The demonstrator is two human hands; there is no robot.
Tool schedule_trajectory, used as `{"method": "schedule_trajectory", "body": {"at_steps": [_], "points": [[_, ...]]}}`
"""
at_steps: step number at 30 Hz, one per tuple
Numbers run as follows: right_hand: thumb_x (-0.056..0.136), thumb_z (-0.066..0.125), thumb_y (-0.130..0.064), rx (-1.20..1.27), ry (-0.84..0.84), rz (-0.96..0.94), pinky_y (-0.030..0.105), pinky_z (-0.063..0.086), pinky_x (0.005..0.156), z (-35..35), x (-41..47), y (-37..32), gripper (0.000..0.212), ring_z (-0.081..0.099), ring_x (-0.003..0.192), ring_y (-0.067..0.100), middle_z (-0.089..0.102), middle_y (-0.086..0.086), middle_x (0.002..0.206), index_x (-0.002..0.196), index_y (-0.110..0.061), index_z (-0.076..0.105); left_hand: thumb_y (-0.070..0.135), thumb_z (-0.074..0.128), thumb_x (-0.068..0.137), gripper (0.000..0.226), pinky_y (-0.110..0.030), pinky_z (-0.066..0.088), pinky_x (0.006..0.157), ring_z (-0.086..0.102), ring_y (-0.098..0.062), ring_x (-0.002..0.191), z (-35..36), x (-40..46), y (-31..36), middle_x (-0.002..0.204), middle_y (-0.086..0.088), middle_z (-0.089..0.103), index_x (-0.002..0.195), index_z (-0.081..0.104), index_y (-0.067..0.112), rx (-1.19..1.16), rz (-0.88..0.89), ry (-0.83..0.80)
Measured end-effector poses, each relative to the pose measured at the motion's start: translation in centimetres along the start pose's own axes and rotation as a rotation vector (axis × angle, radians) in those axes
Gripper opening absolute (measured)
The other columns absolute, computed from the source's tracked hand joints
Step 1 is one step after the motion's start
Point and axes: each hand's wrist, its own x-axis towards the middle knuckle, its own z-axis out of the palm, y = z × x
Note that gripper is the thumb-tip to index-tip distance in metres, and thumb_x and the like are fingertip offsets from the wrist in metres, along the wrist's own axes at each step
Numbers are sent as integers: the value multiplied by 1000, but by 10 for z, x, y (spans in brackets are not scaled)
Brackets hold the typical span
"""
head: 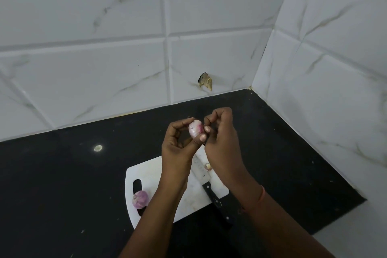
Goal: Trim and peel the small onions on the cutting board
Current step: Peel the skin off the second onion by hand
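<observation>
we cannot see the far side of the small onion [196,128], which the curled fingers of the left hand [178,144] cover, nor whether the right hand [222,132] pinches a strip of skin at its fingertips (too small to tell). below the fingers, both forearms hide the middle of the cutting board [146,172] and part of the knife [206,182] blade. the scrap [207,166] just under the right fingers is too blurred to name. both arms are cut off by the bottom edge.
</observation>
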Motion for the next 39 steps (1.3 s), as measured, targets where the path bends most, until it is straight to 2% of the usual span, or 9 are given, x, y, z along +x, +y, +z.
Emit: {"method": "schedule_trajectory", "body": {"at_steps": [5,8,11,14,17,20,26,32,39], "points": [[82,46,-2,-58,62,-106,46,52,75,8,-1,5,34,52,77,17,47,-11,82,88,-34,35,19,77,73,45,-39,55,97,65,-11,111,7,-7,1,113,9,69,116,62,21,-56,-47,63],[82,43,-1,8,84,-128,47,51,77,6,-5,11,42,53,87,24,46,-15,89,87,-42,34,26,78,69,51,-36,58,89,66,-20,113,13,-11,5,118,-2,69,118,63,20,-202,-162,71],[87,44,12,83,92,-198,46,51,77,2,-12,13,48,54,89,28,50,-5,94,93,-36,38,25,70,77,54,-28,60,79,72,-22,103,19,-12,12,118,-13,68,126,59,7,-496,-324,87],[92,50,12,264,114,-173,35,53,82,-3,-15,11,37,59,89,23,55,3,94,97,-25,46,20,68,79,51,-30,61,84,70,-27,108,19,-10,15,120,-17,69,127,58,6,-582,-360,51],[94,60,-7,290,111,-118,20,51,84,-12,-10,12,13,63,98,16,63,2,102,104,-15,61,13,68,77,48,-32,60,88,68,-29,113,16,-10,15,119,-14,70,124,60,10,-553,-316,-4],[89,67,-16,144,92,-164,12,49,84,-17,-5,16,14,60,101,12,63,0,106,102,-21,69,12,69,76,46,-33,59,88,68,-26,113,15,-9,13,117,-7,72,121,61,14,-462,-259,-16],[86,71,-21,48,28,-149,10,45,73,-26,-1,18,9,56,99,10,62,-12,100,91,-28,69,16,78,75,49,-53,50,102,63,-27,120,11,-3,11,124,-9,67,121,62,13,-227,-143,-9],[92,64,-22,-41,-158,-74,3,39,74,-32,11,18,11,48,99,3,53,-24,96,93,-32,58,0,74,80,43,-42,54,99,66,-17,114,6,3,14,119,-5,69,120,61,8,-26,-54,-39],[90,51,2,-188,-148,-96,22,39,75,-20,20,10,21,42,91,12,46,-7,90,88,-19,48,4,77,78,40,-30,58,86,68,-13,107,13,5,15,111,1,71,114,63,12,46,-30,-5]]}}
